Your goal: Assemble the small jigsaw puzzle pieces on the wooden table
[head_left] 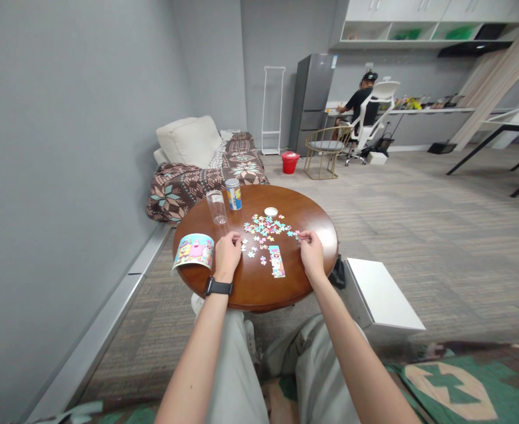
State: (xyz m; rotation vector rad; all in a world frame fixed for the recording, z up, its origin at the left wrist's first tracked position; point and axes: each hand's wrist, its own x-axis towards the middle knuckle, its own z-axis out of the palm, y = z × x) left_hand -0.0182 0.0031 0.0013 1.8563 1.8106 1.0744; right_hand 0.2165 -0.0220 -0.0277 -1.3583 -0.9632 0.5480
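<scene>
Both hands rest on the round table (259, 294), fingers curled. Left hand (228, 254) is knuckles up, fingertips at the loose puzzle pieces (266, 227). Right hand (311, 254) touches pieces at the pile's right end. Cannot tell if either pinches a piece. Joined strip (276, 261) lies between the hands, bare wood from it to the near edge. Curled picture sheet (194, 250) overhangs the left edge, just beside the left hand. Clear cup (216, 206), tin (233, 194) and white lid (270, 211) stand behind. Forearms reach in straight, wrists low.

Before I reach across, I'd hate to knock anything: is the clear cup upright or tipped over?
Upright. The clear cup stands on its base on the round table, beside the printed can.
</scene>
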